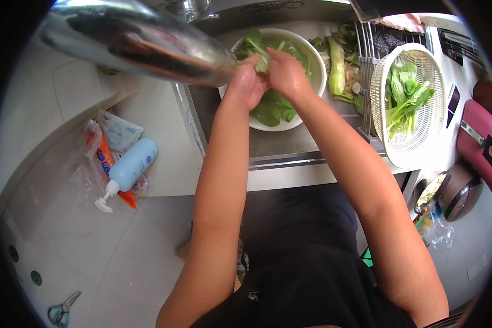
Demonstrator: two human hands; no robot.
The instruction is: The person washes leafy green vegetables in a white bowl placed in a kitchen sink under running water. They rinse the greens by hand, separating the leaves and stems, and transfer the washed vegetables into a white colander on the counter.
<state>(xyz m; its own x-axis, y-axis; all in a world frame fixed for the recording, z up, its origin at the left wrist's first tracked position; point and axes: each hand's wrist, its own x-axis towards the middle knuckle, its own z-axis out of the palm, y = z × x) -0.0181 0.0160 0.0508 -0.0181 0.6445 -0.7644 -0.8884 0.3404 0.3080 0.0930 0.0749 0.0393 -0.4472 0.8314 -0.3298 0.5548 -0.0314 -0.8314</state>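
Note:
Both my hands are over a round white basin [320,61] of water and leafy greens that stands in a metal sink [279,147]. My left hand [247,82] and my right hand [286,74] hold a bunch of leafy greens [262,61] between them, its leaves pointing away from me. More green leaves [272,110] lie in the basin below my wrists. To the right of the basin, a peeled green stalk [336,65] and vegetable scraps [351,78] lie in the sink. An oval white plastic basket [428,119] farther right holds other greens [406,98].
A shiny metal cylinder [147,45] juts in from the upper left, close to my left hand. A metal rack [368,74] stands between scraps and basket. Left of the sink lie a blue pump bottle [133,164] and plastic packets [119,130]. Scissors [63,311] are at the lower left.

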